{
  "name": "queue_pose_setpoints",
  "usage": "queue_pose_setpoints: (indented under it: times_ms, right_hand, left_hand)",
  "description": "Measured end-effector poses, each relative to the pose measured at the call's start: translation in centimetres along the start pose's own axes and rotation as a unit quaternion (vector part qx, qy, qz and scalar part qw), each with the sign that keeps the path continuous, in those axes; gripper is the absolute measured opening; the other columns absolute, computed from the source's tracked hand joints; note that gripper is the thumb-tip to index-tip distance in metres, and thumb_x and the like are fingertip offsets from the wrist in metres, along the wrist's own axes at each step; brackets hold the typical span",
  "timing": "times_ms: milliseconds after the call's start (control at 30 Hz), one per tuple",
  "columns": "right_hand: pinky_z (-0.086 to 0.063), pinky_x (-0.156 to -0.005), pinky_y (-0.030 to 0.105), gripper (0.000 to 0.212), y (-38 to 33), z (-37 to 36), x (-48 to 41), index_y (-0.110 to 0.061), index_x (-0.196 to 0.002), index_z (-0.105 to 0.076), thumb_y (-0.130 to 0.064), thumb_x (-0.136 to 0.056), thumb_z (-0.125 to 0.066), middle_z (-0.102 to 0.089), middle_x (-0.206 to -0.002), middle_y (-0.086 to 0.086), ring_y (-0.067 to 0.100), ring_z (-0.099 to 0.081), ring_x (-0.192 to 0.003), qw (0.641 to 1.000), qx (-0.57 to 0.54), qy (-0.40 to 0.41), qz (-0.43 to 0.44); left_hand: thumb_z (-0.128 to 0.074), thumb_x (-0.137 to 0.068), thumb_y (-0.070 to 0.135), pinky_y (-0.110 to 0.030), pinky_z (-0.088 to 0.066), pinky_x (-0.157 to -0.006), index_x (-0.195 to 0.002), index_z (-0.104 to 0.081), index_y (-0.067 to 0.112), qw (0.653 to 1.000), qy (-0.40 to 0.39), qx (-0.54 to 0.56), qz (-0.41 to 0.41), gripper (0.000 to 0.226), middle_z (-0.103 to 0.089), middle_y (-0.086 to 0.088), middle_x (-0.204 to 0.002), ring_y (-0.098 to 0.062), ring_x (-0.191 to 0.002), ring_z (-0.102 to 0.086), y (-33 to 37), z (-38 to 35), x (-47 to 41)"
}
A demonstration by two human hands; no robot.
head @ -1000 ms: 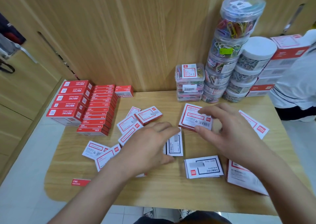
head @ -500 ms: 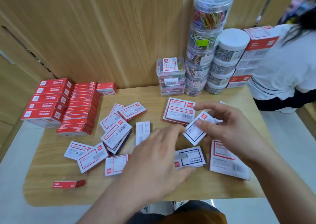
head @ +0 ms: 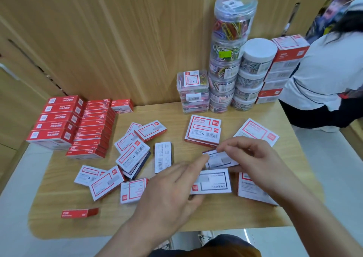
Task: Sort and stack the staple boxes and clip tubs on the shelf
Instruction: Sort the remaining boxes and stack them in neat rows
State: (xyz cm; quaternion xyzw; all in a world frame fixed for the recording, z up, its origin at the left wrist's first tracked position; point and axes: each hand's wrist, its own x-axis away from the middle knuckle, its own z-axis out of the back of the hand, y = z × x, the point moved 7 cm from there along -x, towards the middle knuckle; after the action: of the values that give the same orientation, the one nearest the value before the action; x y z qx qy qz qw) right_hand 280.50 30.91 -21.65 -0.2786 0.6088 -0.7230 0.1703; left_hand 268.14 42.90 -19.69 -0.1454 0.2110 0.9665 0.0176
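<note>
My right hand (head: pixel 253 158) pinches a small white staple box with a blue frame (head: pixel 220 160) just above the wooden table (head: pixel 176 223). My left hand (head: pixel 172 190) hovers with fingers spread, its index fingertip touching that box's left end. Under my hands lies a larger blue-framed box (head: pixel 213 182). Several loose red-framed staple boxes (head: pixel 131 154) lie scattered left of centre, and a two-box pile (head: pixel 204 130) sits behind my hands. Red staple boxes stand in neat stacks (head: pixel 59 119) at the back left. Clear clip tubs (head: pixel 227 64) are stacked at the back.
White-lidded clip tubs (head: pixel 253 74) and flat clear clip boxes (head: pixel 193 91) stand beside the tall tub stack. Bigger red-and-white boxes (head: pixel 282 66) are piled at the back right. A person in a white shirt (head: pixel 324 76) stands at the table's right side. One red box (head: pixel 79 213) lies near the front left edge.
My right hand has picked a small blue-framed box off the table and brought it toward the centre. My left hand moved right to meet it. The camera shifted left.
</note>
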Motion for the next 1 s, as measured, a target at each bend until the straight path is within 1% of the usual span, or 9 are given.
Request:
queue_pose_setpoints:
  times_ms: [100,267,367,467,567,667,767,900,1000]
  right_hand:
    - [-0.054,-0.086,0.037,0.033,-0.3,-2.1,0.8,-0.02,-0.094,-0.07,-0.045,-0.073,-0.072,-0.073,-0.097,0.004,0.022,-0.069,-0.094,0.994,0.025,-0.103,0.009]
    - [-0.055,-0.087,0.036,0.04,-0.4,-3.8,0.6,-0.027,-0.103,-0.064,-0.024,-0.069,-0.085,-0.071,-0.099,-0.004,0.018,-0.068,-0.093,0.991,0.037,-0.115,0.055]
    - [-0.05,-0.092,0.029,0.055,0.0,-3.8,0.1,-0.036,-0.113,-0.061,-0.032,-0.064,-0.086,-0.066,-0.111,-0.01,0.01,-0.064,-0.104,0.992,0.066,-0.064,0.083]
    - [-0.041,-0.093,0.013,0.053,-0.2,-4.2,0.2,-0.042,-0.111,-0.06,-0.037,-0.063,-0.081,-0.056,-0.112,-0.013,-0.004,-0.055,-0.107,0.976,0.152,-0.018,0.152]
    - [-0.036,-0.084,0.003,0.05,-0.5,-4.8,0.6,-0.031,-0.115,-0.062,-0.029,-0.069,-0.082,-0.053,-0.108,-0.011,-0.009,-0.052,-0.101,0.957,0.217,-0.007,0.193]
    - [-0.047,-0.077,0.026,0.056,-0.6,-5.4,0.8,-0.027,-0.118,-0.061,-0.039,-0.067,-0.08,-0.054,-0.106,-0.01,0.005,-0.058,-0.091,0.893,0.389,0.012,0.227]
    - [-0.045,-0.065,0.036,0.056,-0.6,-5.2,0.4,-0.027,-0.111,-0.063,-0.045,-0.061,-0.083,-0.061,-0.098,-0.008,0.02,-0.065,-0.083,0.834,0.508,0.034,0.213]
    - [-0.051,-0.062,0.034,0.055,-0.1,-5.2,0.3,-0.025,-0.117,-0.06,-0.044,-0.068,-0.078,-0.065,-0.1,-0.005,0.023,-0.064,-0.086,0.83,0.518,0.019,0.205]
    - [-0.051,-0.069,0.034,0.06,0.2,-5.4,0.1,-0.022,-0.125,-0.057,-0.042,-0.072,-0.077,-0.065,-0.106,-0.001,0.025,-0.063,-0.091,0.834,0.512,0.014,0.205]
  left_hand:
    - [-0.063,-0.074,0.028,-0.023,-0.047,-0.087,-0.136,-0.044,0.02,0.999,0.049,0.009,0.006,0.065,-0.067,0.004,-0.113,-0.011,-0.104,-0.06,-0.3,0.9,-0.6]
    - [-0.071,-0.073,0.029,-0.023,-0.044,-0.087,-0.14,-0.038,0.027,0.999,0.023,0.01,0.038,0.074,-0.06,0.01,-0.117,-0.011,-0.108,-0.054,-0.7,0.6,-0.9]
    - [-0.074,-0.066,0.039,-0.024,-0.041,-0.084,-0.133,-0.039,0.033,0.992,0.03,-0.041,0.118,0.076,-0.05,0.01,-0.115,-0.014,-0.105,-0.049,-2.7,1.5,-0.3]
    - [-0.076,-0.066,0.036,-0.035,-0.05,-0.069,-0.116,-0.048,0.026,0.975,0.026,-0.136,0.176,0.059,-0.057,-0.001,-0.101,-0.025,-0.092,-0.058,-4.6,1.9,0.2]
    - [-0.074,-0.066,0.05,-0.03,-0.04,-0.046,-0.097,-0.057,0.02,0.946,-0.016,-0.232,0.227,0.046,-0.059,-0.003,-0.081,-0.026,-0.072,-0.061,-5.3,1.5,-0.1]
    - [-0.062,-0.077,0.058,-0.03,-0.033,-0.054,-0.107,-0.047,0.021,0.917,-0.058,-0.28,0.277,0.05,-0.058,-0.002,-0.096,-0.024,-0.084,-0.062,-5.5,1.5,-1.0]
    - [-0.054,-0.085,0.05,-0.033,-0.035,-0.063,-0.116,-0.035,0.023,0.919,-0.067,-0.259,0.289,0.045,-0.054,-0.003,-0.111,-0.027,-0.094,-0.061,-6.1,1.4,-1.2]
    - [-0.059,-0.08,0.033,-0.033,-0.046,-0.078,-0.12,-0.049,0.028,0.942,-0.025,-0.112,0.316,0.041,-0.066,0.005,-0.108,-0.022,-0.099,-0.062,-7.3,2.7,-0.9]
    - [-0.057,-0.082,0.024,-0.028,-0.046,-0.076,-0.118,-0.058,0.031,0.939,0.028,-0.032,0.342,0.036,-0.071,0.008,-0.1,-0.018,-0.087,-0.063,-8.0,3.8,-0.7]
